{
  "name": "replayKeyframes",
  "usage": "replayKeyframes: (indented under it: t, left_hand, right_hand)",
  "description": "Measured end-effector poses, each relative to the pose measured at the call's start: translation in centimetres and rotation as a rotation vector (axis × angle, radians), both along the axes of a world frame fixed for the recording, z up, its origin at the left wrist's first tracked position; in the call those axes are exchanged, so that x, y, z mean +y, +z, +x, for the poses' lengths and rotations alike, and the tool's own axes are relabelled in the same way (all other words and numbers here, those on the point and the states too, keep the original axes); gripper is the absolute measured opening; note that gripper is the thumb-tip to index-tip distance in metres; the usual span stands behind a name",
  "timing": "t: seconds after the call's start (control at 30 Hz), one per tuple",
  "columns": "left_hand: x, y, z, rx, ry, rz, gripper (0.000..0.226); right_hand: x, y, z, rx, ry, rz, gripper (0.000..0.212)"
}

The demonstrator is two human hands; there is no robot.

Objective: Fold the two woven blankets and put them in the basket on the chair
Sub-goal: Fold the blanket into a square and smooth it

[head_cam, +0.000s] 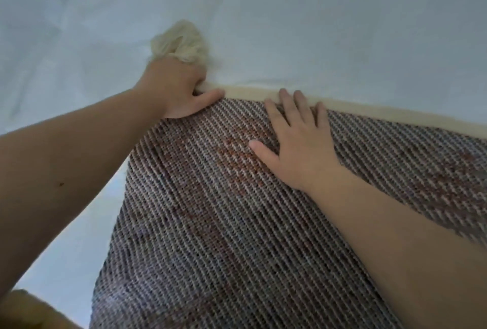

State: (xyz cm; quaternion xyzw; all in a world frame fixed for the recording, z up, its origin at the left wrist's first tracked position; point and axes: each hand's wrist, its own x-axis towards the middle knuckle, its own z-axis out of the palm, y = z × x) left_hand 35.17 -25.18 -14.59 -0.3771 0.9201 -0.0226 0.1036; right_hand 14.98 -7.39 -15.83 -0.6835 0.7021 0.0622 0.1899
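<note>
One woven blanket point(224, 223) is in view, a thick fabric of fine diagonal ribs in grey, white and rusty red, spread flat and filling the lower centre and right of the frame. It lies on a pale blue-white sheet point(316, 25) that covers the whole upper half and runs down the left side; what is under the sheet cannot be told. A cream border point(369, 108) runs along the blanket's far edge, from the middle of the frame out to the right edge. One fluffy cream tassel point(179, 41) sits at the blanket's far corner, in the upper centre-left. Two bare forearms reach in from the bottom corners, one from each side. The left hand point(176, 91) is at that corner just below the tassel: its fingers are curled around the cream edge in a closed grip, with the thumb lying out along the ribbed surface. The right hand point(297, 144) lies palm down on the blanket just to the right, near the left hand but not touching it; its fingers point(287, 102) are straight and slightly spread, the tips reaching the cream border, so this grip is fully open and only pressing on the fabric. A blurred yellow-brown shape point(23, 310) shows in the bottom left corner; it is too unclear to identify.
</note>
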Motion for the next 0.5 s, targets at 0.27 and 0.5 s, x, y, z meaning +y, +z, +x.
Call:
replayKeyframes:
  t: [0.27, 0.5]
  left_hand:
    - [-3.8, 1.9, 1.4, -0.109, -0.076, -0.092, 0.077]
    - [-4.8, 2.6, 5.4, -0.281, -0.139, 0.033, 0.077]
  right_hand:
    - [-4.1, -1.0, 6.6, 0.043, 0.049, -0.031, 0.083]
    - [-4.4, -1.2, 8.0, 0.117, -0.004, -0.02, 0.081]
